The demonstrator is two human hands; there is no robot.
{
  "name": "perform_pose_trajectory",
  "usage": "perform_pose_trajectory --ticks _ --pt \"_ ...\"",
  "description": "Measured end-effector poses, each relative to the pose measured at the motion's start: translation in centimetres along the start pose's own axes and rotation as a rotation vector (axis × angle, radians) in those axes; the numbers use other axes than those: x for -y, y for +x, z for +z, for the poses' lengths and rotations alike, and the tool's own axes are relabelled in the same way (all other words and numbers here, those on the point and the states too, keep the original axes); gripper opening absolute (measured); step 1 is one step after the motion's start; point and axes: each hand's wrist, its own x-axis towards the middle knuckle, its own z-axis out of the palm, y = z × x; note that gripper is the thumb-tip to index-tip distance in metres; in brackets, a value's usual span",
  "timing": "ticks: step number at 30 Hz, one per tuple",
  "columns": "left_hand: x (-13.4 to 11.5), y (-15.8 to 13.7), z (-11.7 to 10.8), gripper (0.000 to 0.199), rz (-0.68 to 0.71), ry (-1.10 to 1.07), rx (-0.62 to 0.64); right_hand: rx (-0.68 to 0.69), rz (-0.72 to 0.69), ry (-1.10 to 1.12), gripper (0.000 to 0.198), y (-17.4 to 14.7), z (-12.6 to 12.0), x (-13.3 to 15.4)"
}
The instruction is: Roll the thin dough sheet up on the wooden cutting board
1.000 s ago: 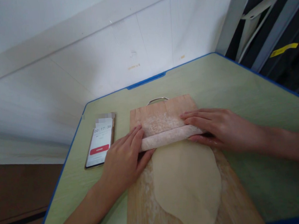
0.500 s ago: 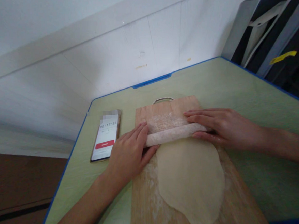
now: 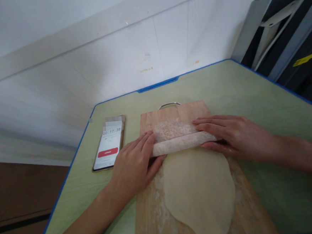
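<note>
A floured rolling pin (image 3: 180, 143) lies crosswise over the far edge of a flat sheet of dough (image 3: 200, 192). My left hand (image 3: 137, 161) is closed round the pin's left end, fingers over the top and thumb on the near side. Round the right end, my right hand (image 3: 229, 135) grips in the same way, its thumb just above the dough. The dough is pale, roughly round and narrows toward me. Beneath it is a wooden cutting board (image 3: 151, 210), dusted with flour, with a patch of flour beyond the pin.
A phone (image 3: 108, 145) showing a running timer lies left of the board, close to my left hand. The green table (image 3: 209, 81) has a blue edge and meets a white wall (image 3: 115, 66). Dark framed equipment (image 3: 286, 40) stands past the right edge. A metal handle (image 3: 169, 104) tops the board.
The pin and both hands have shifted very slightly toward me. The timer's reading has advanced. The dough looks unchanged.
</note>
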Motion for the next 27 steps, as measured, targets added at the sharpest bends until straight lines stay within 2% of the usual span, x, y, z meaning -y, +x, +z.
perform_pose_trajectory --ticks 27 --pt "0.24 0.00 -0.13 0.032 0.036 -0.045 -0.013 0.005 -0.005 0.063 0.031 -0.11 -0.19 -0.05"
